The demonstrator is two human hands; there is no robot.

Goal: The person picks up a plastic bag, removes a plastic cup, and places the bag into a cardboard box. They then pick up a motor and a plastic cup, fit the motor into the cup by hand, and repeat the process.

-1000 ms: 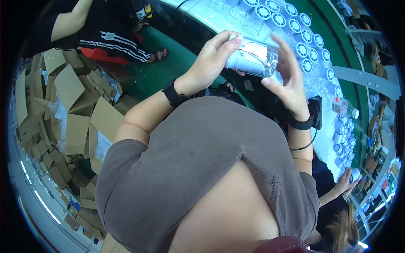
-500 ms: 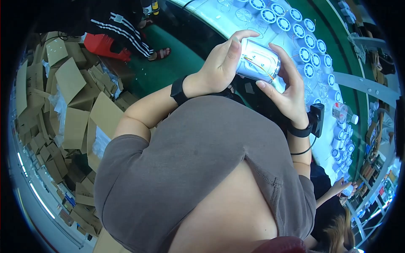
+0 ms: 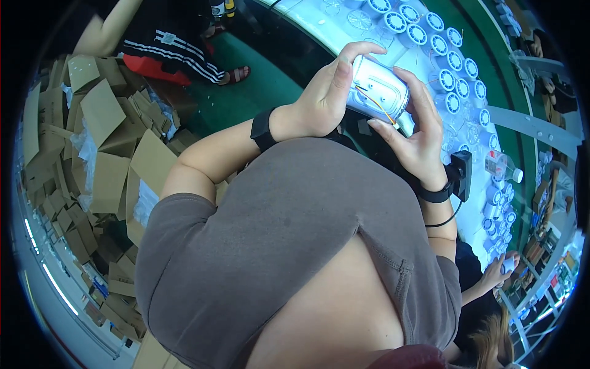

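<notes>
In front of my chest, a white rounded plastic housing (image 3: pixel 382 86) is held between both hands. A thin orange-red and yellow wire (image 3: pixel 376 103) runs across its face to a small pale connector at the lower right end. My left hand (image 3: pixel 329 92) grips the left end, with the thumb along the side and the fingers over the far edge. At the other end my right hand (image 3: pixel 419 132) has its fingers curled round the far right side, its thumb near the connector. Parts of the housing under my fingers are hidden.
On the pale table (image 3: pixel 322 27) stand several white cylinders with vented round tops (image 3: pixel 439 45). A plastic bottle (image 3: pixel 503 166) lies at the right. Open cardboard boxes (image 3: pixel 107 123) pile up at the left. Another person's leg (image 3: pixel 178 55) and a co-worker's hands (image 3: pixel 496 270) are nearby.
The housing has turned slightly in my hands, and my right thumb has shifted back a little. A person's bare arm has come into view at the upper left. The co-worker's hands have moved slightly.
</notes>
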